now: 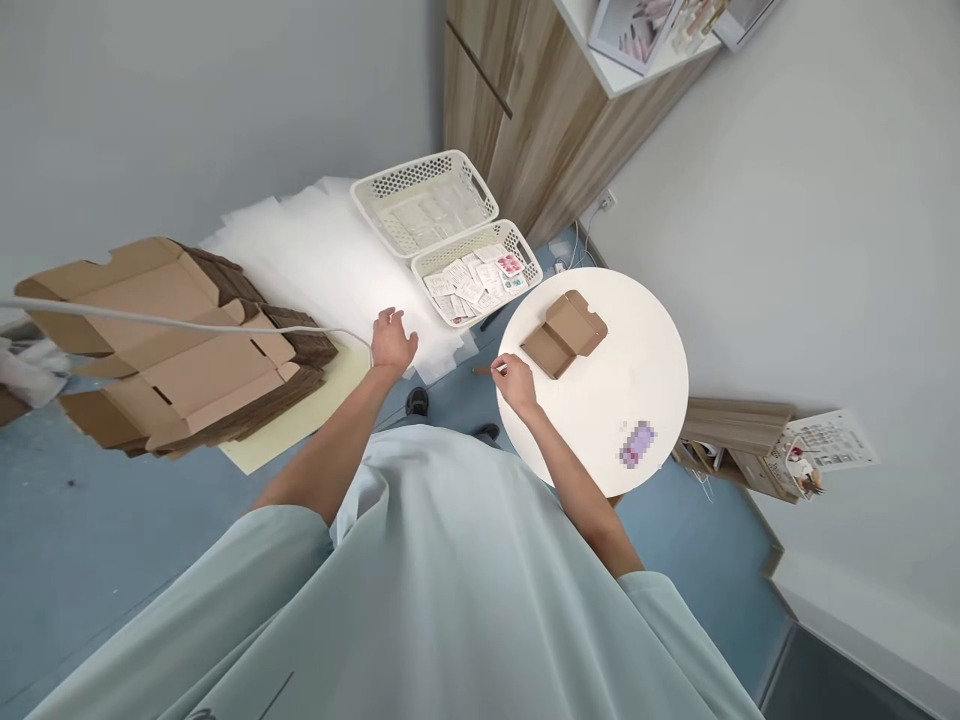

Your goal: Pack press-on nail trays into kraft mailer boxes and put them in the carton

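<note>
My left hand (393, 342) is open, fingers apart, over the near edge of a pile of white foam-like sheets (330, 255). My right hand (516, 383) is closed in a pinch at the left rim of a round white table (645, 340). A tiny pale spot shows at its fingertips, too small to name. Close beyond that hand, an open brown cardboard box (551, 350) lies on the table with its lid folded back. Two white plastic baskets stand past the sheets: the nearer basket (454, 318) holds printed cards (474, 283), the farther basket (386, 235) clear flat packets.
Flattened cardboard boxes (180, 335) are stacked at the left, with a pale cable (187, 324) crossing above them. A pixelated purple object (637, 444) lies on the table. A wooden cabinet (517, 110) stands behind, a low shelf (739, 425) at right.
</note>
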A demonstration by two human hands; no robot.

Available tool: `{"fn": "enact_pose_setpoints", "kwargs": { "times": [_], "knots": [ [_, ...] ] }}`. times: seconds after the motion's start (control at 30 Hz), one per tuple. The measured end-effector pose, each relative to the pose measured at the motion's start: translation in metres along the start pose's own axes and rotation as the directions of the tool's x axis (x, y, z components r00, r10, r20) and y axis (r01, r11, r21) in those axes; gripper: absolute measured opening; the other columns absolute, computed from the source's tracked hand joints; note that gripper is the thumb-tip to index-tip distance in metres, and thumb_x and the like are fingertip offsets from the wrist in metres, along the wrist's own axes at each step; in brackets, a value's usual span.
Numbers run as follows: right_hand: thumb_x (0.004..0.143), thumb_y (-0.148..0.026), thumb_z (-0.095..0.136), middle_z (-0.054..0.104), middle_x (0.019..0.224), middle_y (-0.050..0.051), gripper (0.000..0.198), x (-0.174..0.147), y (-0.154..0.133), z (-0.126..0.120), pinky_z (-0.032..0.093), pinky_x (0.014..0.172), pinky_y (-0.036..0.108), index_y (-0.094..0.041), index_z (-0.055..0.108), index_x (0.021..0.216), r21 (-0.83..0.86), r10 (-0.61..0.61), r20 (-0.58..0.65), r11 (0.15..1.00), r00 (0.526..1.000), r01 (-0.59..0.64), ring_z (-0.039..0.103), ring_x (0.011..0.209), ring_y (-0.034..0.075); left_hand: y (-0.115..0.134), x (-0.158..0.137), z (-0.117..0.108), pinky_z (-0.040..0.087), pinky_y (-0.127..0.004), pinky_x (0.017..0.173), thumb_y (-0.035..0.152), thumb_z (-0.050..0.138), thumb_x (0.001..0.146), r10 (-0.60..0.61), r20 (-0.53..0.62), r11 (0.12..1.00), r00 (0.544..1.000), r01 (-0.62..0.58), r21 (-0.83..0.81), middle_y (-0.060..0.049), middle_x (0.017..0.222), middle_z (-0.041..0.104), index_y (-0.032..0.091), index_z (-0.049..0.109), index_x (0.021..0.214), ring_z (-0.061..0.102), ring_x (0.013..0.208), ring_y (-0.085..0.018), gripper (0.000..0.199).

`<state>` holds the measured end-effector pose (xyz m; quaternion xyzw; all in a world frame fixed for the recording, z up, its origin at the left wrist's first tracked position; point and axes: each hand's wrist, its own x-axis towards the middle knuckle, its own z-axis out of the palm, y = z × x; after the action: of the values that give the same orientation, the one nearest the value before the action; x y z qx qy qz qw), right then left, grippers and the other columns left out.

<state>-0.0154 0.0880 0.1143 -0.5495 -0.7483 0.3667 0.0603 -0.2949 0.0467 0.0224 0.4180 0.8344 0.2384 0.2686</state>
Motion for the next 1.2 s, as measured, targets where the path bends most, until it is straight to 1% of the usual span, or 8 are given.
{"fn": "enact_pose_setpoints", "kwargs": {
  "times": [0.1, 0.3, 0.57, 0.7, 0.8, 0.97, 1.1, 1.2],
  "knots": [
    [0.094, -0.013, 0.058, 0.076, 0.098, 0.000, 0.017, 0.005, -0.022, 0.009, 0.054, 0.081, 0.032, -0.026, 0.067, 0.089, 0.000, 0.022, 0.011, 1.000, 1.000, -0.022, 0.069, 0.081, 0.018, -0.005, 0.015, -0.005, 0.044, -0.059, 0.122, 0.022, 0.062, 0.089, 0.032, 0.096, 0.996, 0.995, -0.039, 0.078, -0.026, 0.165, 0.047, 0.008, 0.054, 0.153, 0.046, 0.149, -0.045, 0.066],
    [0.094, -0.016, 0.059, 0.077, 0.097, 0.001, 0.015, 0.010, -0.047, 0.026, 0.057, 0.083, 0.033, -0.027, 0.070, 0.091, -0.009, 0.084, 0.004, 0.996, 0.996, -0.084, 0.072, 0.083, 0.019, -0.012, 0.023, -0.010, 0.048, -0.055, 0.110, 0.016, 0.055, 0.093, 0.101, 0.264, 0.948, 0.959, -0.173, 0.266, -0.030, 0.146, 0.061, 0.005, 0.059, 0.147, 0.054, 0.137, -0.045, 0.055],
    [0.096, -0.017, 0.061, 0.079, 0.100, 0.001, 0.013, 0.025, -0.069, 0.039, 0.058, 0.086, 0.033, -0.026, 0.070, 0.094, -0.065, 0.087, 0.032, 0.994, 0.996, -0.085, 0.073, 0.085, 0.019, -0.018, 0.029, -0.017, 0.047, -0.050, 0.103, 0.012, 0.044, 0.099, 0.153, 0.389, 0.923, 0.908, -0.272, 0.273, -0.027, 0.126, 0.073, 0.008, 0.070, 0.135, 0.063, 0.123, -0.040, 0.044],
    [0.096, -0.016, 0.062, 0.079, 0.104, 0.002, 0.013, 0.041, -0.085, 0.043, 0.059, 0.088, 0.033, -0.025, 0.071, 0.096, -0.072, 0.076, 0.052, 0.995, 0.996, -0.072, 0.074, 0.087, 0.019, -0.012, 0.023, -0.027, 0.051, -0.046, 0.099, 0.016, 0.044, 0.102, 0.150, 0.323, 0.955, 0.934, -0.221, 0.197, -0.023, 0.127, 0.072, 0.014, 0.077, 0.125, 0.065, 0.124, -0.038, 0.041],
    [0.098, -0.022, 0.066, 0.079, 0.113, 0.005, 0.009, 0.057, -0.098, 0.045, 0.059, 0.095, 0.034, -0.024, 0.073, 0.103, -0.040, 0.009, 0.044, 0.999, 0.999, -0.007, 0.075, 0.100, 0.022, -0.005, 0.010, -0.041, 0.054, -0.043, 0.092, 0.023, 0.045, 0.105, 0.135, 0.226, 0.981, 0.965, -0.163, 0.109, -0.018, 0.133, 0.070, 0.019, 0.078, 0.124, 0.069, 0.118, -0.035, 0.039],
    [0.103, -0.044, 0.069, 0.075, 0.133, 0.012, 0.030, 0.082, -0.116, 0.044, 0.056, 0.110, 0.039, -0.022, 0.072, 0.124, 0.068, -0.064, -0.020, 0.996, 0.998, 0.065, 0.071, 0.125, 0.026, 0.017, -0.020, -0.071, 0.057, -0.039, 0.088, 0.029, 0.052, 0.105, 0.181, 0.101, 0.976, 0.978, -0.166, -0.141, -0.010, 0.140, 0.068, 0.025, 0.075, 0.121, 0.077, 0.097, -0.026, 0.029],
    [0.096, -0.060, 0.076, 0.076, 0.129, 0.011, 0.051, 0.091, -0.118, 0.033, 0.053, 0.114, 0.042, -0.022, 0.071, 0.130, 0.204, 0.017, -0.029, 0.979, 0.999, -0.011, 0.070, 0.128, 0.028, 0.044, -0.037, -0.085, 0.060, -0.039, 0.095, 0.026, 0.057, 0.099, 0.355, 0.019, 0.886, 0.935, -0.330, -0.325, -0.009, 0.141, 0.069, 0.025, 0.074, 0.109, 0.075, 0.114, -0.026, 0.019],
    [0.093, -0.067, 0.073, 0.077, 0.106, 0.006, 0.050, 0.081, -0.109, 0.015, 0.058, 0.100, 0.037, -0.021, 0.073, 0.114, 0.400, 0.055, -0.001, 0.915, 0.999, -0.050, 0.073, 0.108, 0.024, 0.069, -0.044, -0.085, 0.058, -0.041, 0.109, 0.023, 0.060, 0.096, 0.510, -0.019, 0.765, 0.860, -0.464, -0.447, -0.010, 0.133, 0.070, 0.025, 0.072, 0.105, 0.069, 0.128, -0.027, 0.016]
  ]
}}
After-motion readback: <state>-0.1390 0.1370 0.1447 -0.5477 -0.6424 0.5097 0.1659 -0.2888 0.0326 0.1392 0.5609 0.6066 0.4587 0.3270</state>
